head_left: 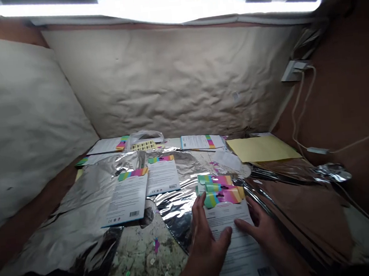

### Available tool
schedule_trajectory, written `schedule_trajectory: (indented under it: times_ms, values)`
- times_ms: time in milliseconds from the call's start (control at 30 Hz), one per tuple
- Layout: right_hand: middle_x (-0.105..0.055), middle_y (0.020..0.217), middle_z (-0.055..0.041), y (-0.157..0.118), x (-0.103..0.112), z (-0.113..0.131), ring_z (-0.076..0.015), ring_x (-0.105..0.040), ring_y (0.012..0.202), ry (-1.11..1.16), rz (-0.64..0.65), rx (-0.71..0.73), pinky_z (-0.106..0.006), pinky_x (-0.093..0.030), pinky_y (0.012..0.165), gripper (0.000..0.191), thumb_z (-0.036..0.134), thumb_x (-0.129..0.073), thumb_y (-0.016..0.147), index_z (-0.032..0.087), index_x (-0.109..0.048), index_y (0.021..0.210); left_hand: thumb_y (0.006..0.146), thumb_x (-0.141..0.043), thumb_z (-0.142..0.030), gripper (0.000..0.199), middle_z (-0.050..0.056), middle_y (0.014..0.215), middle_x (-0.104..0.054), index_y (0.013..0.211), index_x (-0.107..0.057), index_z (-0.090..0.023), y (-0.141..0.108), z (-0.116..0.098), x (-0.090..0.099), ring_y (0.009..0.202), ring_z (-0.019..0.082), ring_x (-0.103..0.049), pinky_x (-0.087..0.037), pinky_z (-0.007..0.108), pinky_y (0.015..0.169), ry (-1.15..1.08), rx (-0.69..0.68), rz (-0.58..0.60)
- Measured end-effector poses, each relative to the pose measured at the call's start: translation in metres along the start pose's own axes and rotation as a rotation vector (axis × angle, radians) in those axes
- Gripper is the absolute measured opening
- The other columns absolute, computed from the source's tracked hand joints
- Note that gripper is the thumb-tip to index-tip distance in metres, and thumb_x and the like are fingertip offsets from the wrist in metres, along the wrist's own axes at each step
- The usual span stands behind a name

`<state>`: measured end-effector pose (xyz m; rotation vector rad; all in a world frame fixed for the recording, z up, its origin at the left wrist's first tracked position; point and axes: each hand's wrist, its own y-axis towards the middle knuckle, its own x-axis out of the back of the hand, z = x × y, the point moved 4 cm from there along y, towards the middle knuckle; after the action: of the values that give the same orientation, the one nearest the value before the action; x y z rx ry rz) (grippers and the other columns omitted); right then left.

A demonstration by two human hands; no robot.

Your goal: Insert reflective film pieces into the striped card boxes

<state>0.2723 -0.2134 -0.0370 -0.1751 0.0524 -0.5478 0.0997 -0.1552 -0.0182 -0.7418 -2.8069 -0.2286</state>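
A small stack of printed card packets (234, 233), white with rainbow-striped top flaps and hang holes, lies at the lower right in front of me. My left hand (206, 236) grips its left edge, thumb on top and fingers along the side. On the opposite edge, my right hand (263, 226) holds the stack the same way, its thumb pressing the printed face. The flaps at the top are slightly fanned out, one behind another. To the left lie two similar packets, a nearer one (126, 199) and one behind it (162, 175).
Crinkled silver foil (79, 201) covers much of the worn table (144, 256). At the back sit more packets (198, 142), a sheet of yellow stickers (143, 146) and a clear plastic bag. Yellow paper (263, 147) lies right, near a white cable (296, 122). A bright tube light hangs overhead.
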Motion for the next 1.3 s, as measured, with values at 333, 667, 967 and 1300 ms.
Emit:
schedule_trajectory:
  times_ms: [333,667,967,1300]
  values:
    - [-0.076,0.090,-0.0114,0.074,-0.120,0.062,-0.0300,-0.071,0.091,0.262,0.576,-0.312,-0.045,-0.057,0.086,0.028,0.029,-0.075,0.073,0.014,-0.069,0.095,0.090,-0.055,-0.044,0.068,0.013,0.151,-0.039,0.149,-0.029,-0.023,0.033,-0.006,0.170,0.137,0.028,-0.042,-0.034,0.044,0.112,0.415,-0.076,-0.255]
    - [-0.071,0.065,-0.0057,0.160,-0.235,0.058,-0.0279,-0.070,0.071,0.175,0.493,-0.320,-0.048,-0.060,0.070,0.024,0.009,-0.076,0.066,0.013,-0.065,0.088,0.068,-0.075,-0.044,0.101,0.019,0.136,-0.048,0.151,-0.022,-0.017,0.058,0.061,0.256,0.131,0.036,-0.045,-0.038,0.045,0.104,0.691,0.307,-0.427]
    - [-0.074,0.107,-0.0117,0.122,-0.121,0.080,-0.0327,-0.068,0.101,0.343,0.568,0.011,-0.046,-0.055,0.089,0.041,0.039,-0.076,0.072,0.016,-0.066,0.105,0.067,-0.080,-0.048,0.065,0.014,0.109,-0.071,0.115,-0.057,-0.011,0.070,0.019,0.266,0.100,0.031,-0.067,-0.054,0.045,0.088,-0.263,-0.029,-0.478]
    - [-0.070,0.114,-0.0121,0.101,-0.090,0.059,-0.0352,-0.063,0.111,0.236,0.379,0.328,-0.047,-0.051,0.093,0.073,0.042,-0.090,0.054,0.020,-0.059,0.117,0.078,-0.064,-0.066,0.071,0.011,0.115,-0.068,0.128,-0.053,-0.017,0.106,0.000,0.097,0.108,0.030,-0.062,-0.051,0.043,0.094,-0.247,-0.312,-0.044]
